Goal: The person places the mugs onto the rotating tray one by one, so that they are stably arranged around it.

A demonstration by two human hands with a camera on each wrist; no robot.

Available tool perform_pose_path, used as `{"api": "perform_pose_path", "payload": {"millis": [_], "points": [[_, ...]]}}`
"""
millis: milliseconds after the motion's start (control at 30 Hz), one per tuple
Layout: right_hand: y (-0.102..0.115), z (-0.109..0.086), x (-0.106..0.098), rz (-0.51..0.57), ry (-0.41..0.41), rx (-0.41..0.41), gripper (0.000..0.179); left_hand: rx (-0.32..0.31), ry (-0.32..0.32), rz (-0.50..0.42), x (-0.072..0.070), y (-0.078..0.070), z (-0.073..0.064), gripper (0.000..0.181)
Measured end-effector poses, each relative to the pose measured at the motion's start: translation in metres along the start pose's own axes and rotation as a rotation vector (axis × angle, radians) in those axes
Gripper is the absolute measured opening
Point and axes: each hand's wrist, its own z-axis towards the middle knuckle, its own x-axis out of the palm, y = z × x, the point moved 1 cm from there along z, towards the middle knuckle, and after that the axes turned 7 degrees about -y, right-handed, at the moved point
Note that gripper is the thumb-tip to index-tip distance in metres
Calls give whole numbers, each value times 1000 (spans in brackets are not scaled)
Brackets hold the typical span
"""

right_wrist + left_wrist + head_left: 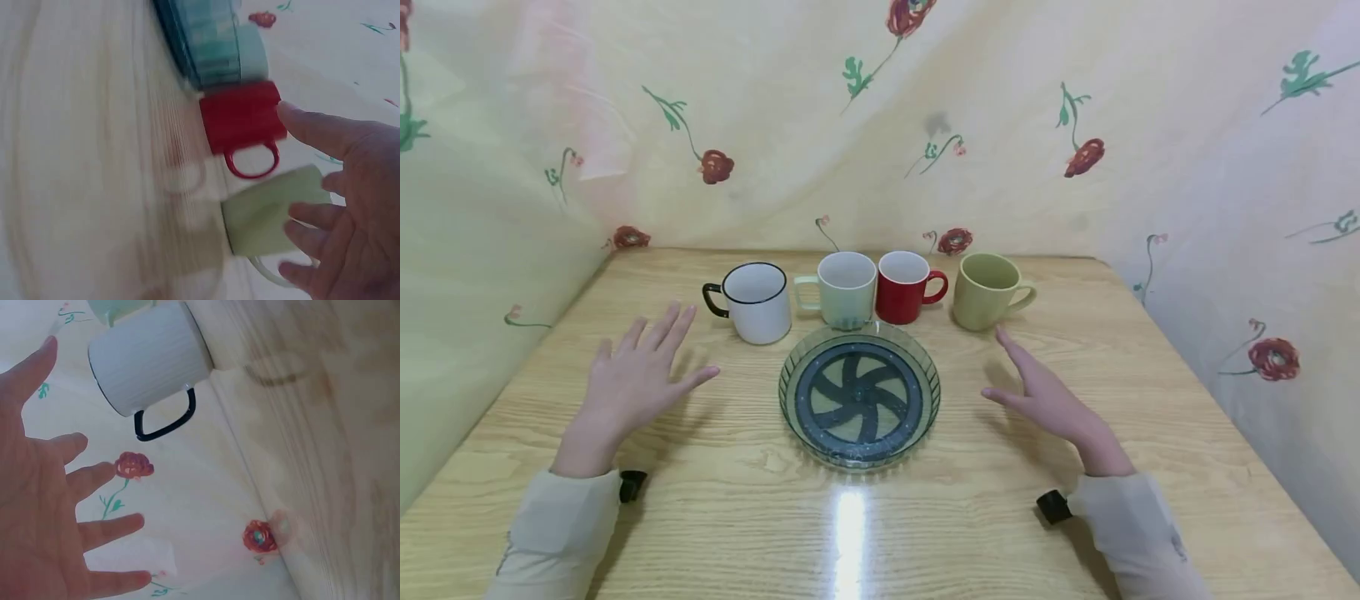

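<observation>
My left hand (632, 387) hovers over the table's left side, fingers spread and holding nothing. Ahead of it stands a white mug (760, 312) with a black rim and black handle, which the left wrist view shows beyond the thumb. On the right, my right hand (1052, 400) is held with fingers extended, just short of an olive-green mug (981, 300). A red mug (898, 292) and a pale mint mug (842, 287) stand side by side in the middle of the row. Between my hands lies a round, clear greenish glass dish (859, 454) with a dark pinwheel pattern.
The wooden table (737, 525) ends at a flower-printed cloth (790, 125) hanging behind it and along both sides. The glass dish sits right in front of the mint and red mugs. Small black wrist devices (1054, 506) show at both cuffs.
</observation>
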Motion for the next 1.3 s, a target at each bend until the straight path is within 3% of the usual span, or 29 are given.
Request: {"api": "perform_pose_path", "payload": {"millis": [133,267,467,633,733,833,967,1100,1300], "points": [[3,3,7,125,112,-40,80,28,43,-54,-2,0,2,88],[8,5,17,299,223,-55,80,48,88,-169,-4,2,7,88],[16,8,33,415,266,-57,89,61,121,-355,-4,4,17,81],[24,9,46,431,285,-43,93,77,80,-520,-5,10,27,77],[27,9,52,414,261,-41,94,27,74,-658,-5,15,35,78],[30,8,57,406,248,-30,95,-77,99,-771,-4,18,41,79],[31,8,62,423,233,-5,94,-187,125,-839,-3,21,49,80],[30,8,64,480,222,16,93,-224,125,-913,0,24,57,80],[31,7,62,543,228,45,91,-231,129,-971,6,26,66,79]]}}
